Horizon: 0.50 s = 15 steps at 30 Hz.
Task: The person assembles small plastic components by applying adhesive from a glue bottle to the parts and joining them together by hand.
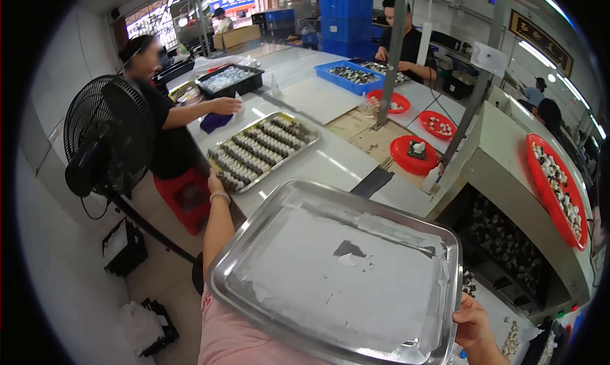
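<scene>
My right hand (473, 320) grips the right rim of a large shallow metal tray (298, 257), tilted in front of me. A whitish, patchy layer covers its bottom, with a dark bare spot and small crumbs. Farther left, my left hand (215, 183) has its fingers at the near-left edge of a second metal tray (278, 164), on the worktable. Alternating rows of dark and pale small pieces fill that tray; their kind is too small to tell. My left forearm passes beside the nearer tray.
A co-worker at left reaches a hand (225, 105) over the worktable (343, 165). A black fan (108, 136) stands nearby. Red trays (416, 155) and a blue tray (349, 75) lie beyond. At right stands a beige machine (502, 155) with a red tray of pieces (558, 190) on top.
</scene>
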Tool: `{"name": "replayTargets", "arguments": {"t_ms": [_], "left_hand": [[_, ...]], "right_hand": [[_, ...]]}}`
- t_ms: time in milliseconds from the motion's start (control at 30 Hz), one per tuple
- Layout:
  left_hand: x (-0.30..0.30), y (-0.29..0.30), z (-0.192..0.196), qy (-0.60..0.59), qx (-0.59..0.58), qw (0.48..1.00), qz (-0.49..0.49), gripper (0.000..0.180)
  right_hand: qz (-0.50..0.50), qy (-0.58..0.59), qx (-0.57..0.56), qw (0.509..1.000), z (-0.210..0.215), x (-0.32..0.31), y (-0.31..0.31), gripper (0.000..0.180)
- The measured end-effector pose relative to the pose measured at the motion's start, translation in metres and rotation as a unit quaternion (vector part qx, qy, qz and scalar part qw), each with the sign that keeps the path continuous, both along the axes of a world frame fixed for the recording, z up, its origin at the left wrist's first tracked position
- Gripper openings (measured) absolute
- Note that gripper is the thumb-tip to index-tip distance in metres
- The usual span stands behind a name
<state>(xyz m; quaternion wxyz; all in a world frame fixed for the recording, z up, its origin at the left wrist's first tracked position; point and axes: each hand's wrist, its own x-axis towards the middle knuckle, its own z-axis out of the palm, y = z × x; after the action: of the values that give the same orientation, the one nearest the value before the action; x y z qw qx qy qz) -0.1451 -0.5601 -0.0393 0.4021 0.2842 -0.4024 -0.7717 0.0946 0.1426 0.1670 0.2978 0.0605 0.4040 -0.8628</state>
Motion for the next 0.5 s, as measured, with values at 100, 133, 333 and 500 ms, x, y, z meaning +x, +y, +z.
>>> {"name": "replayTargets", "arguments": {"t_ms": [100, 133, 333, 500], "left_hand": [[0.006, 0.028, 0.012, -0.028, 0.065, 0.997, -0.012, 0.073], [0.020, 0.025, 0.016, -0.036, 0.060, 0.998, -0.009, 0.072], [0.108, 0.092, 0.050, -0.195, -0.044, 0.976, -0.090, 0.077], [0.226, 0.189, 0.105, -0.109, -0.051, 0.874, -0.471, 0.055]], "right_hand": [[0.008, 0.011, 0.007, 1.000, -0.015, -0.010, -0.001, 0.044], [0.021, 0.025, -0.004, 0.999, -0.020, -0.015, -0.003, 0.046], [0.064, 0.063, 0.096, 0.991, -0.031, -0.062, -0.027, 0.053], [0.128, 0.100, 0.111, 0.980, -0.049, -0.109, -0.043, 0.047]]}}
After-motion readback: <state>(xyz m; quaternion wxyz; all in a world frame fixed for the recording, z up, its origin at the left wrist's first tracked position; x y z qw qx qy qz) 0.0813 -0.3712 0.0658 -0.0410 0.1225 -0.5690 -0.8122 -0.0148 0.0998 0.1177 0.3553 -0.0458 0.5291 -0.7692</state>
